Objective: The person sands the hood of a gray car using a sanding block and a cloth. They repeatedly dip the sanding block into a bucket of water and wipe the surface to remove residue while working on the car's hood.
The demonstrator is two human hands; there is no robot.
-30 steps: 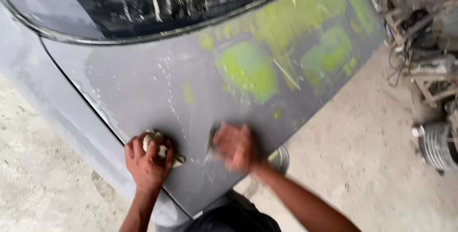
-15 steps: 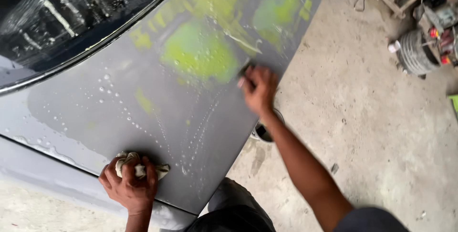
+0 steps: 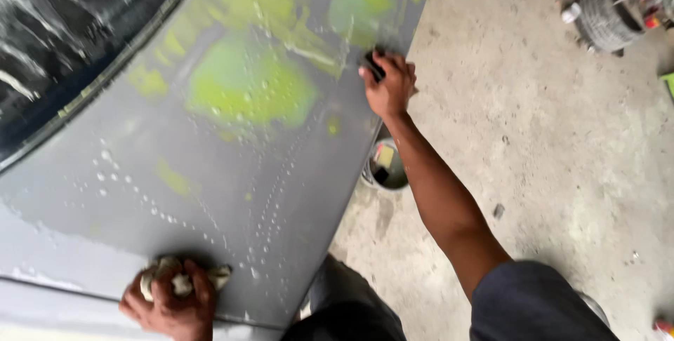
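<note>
Right hand [image 3: 388,87] gripping small dark sanding block [image 3: 374,67] under curled fingers, pressing wet grey car panel [image 3: 232,172]. Left hand [image 3: 172,302] clutching crumpled pale rag [image 3: 181,279].

The dark pad [image 3: 374,67] is mostly hidden under the right hand [image 3: 388,87], so its kind cannot be told. The cloth [image 3: 181,279] is largely covered by the left hand [image 3: 170,304]. The bucket [image 3: 385,166] is half hidden behind the panel's edge. The motor [image 3: 601,19] and the window [image 3: 63,39] are cut off by the frame.
</note>
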